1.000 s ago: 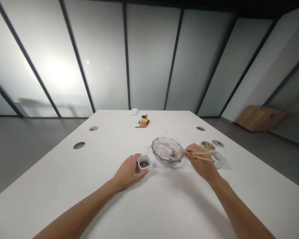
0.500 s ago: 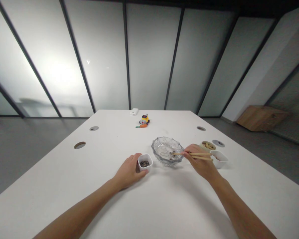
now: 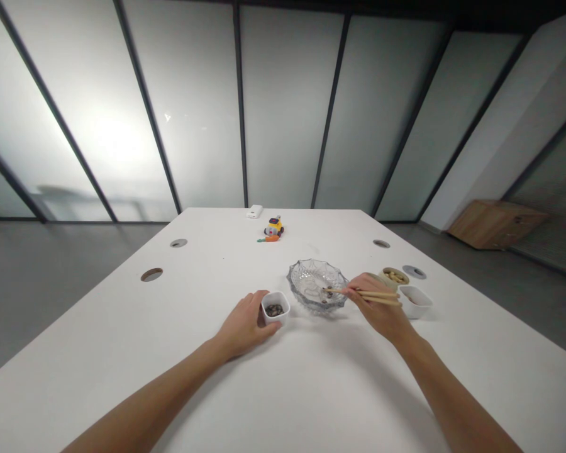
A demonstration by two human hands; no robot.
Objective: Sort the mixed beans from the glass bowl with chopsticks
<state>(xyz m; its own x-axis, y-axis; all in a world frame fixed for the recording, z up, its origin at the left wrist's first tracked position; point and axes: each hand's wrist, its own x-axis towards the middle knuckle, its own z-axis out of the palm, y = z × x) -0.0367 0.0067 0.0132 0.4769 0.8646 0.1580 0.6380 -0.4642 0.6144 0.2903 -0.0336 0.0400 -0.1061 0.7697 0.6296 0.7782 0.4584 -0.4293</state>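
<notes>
My left hand (image 3: 246, 324) is closed around the near-left side of a small white square bowl (image 3: 276, 319), which stands on the table. Dark seed-like pieces (image 3: 274, 310) lie in that bowl. Between my hands sits a scalloped clear glass bowl (image 3: 306, 296) with several small dark pieces (image 3: 327, 294) at its right side. A pair of wooden chopsticks (image 3: 375, 296) is gripped in my right hand (image 3: 377, 308), their tips down in the glass bowl among those pieces. Whether the tips pinch a piece is too small to tell.
Right of my right hand stand a second white bowl (image 3: 416, 303) and a round dish of pale yellowish pieces (image 3: 394, 277). Farther back on the white table (image 3: 207, 390) are a toy carrot (image 3: 270, 239), a yellow toy vehicle (image 3: 274, 226) and a white box (image 3: 254, 212).
The chopsticks have shifted slightly in my right hand, their rear ends closer together and the tips a little left in the glass bowl. My left hand stays on the white bowl.
</notes>
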